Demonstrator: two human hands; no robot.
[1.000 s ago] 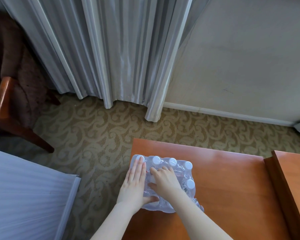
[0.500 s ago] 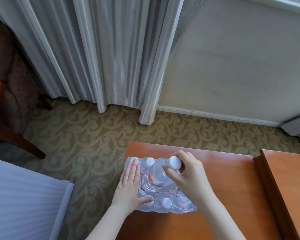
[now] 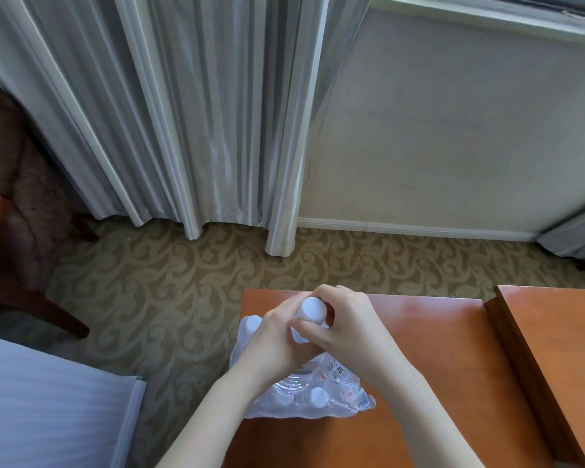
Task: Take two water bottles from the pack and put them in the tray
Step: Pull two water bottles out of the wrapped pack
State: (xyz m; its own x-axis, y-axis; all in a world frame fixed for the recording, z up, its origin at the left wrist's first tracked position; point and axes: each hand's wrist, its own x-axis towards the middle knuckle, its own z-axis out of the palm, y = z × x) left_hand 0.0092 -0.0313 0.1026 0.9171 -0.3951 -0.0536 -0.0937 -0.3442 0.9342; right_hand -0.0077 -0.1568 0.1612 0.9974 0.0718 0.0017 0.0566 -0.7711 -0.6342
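Now: pack (image 3: pixel 304 396), torn plastic, near surface (image 3: pixel 436 383) left edge. Right hand (image 3: pixel 347 327) clamped round raised bottle (image 3: pixel 313 310), lifted higher than half a second ago. Left hand (image 3: pixel 277 339), formerly flat on pack, now curled at bottle necks. First bottle nearly free; tray unseen.

Two hands meet over a pack of bottles on a table.
The pack (image 3: pixel 304 396) lies on the table (image 3: pixel 429 383) beneath the fingers; the left hand (image 3: pixel 277 346) and right hand (image 3: pixel 348 329) close around a bottle (image 3: pixel 312 309) between their fingertips.
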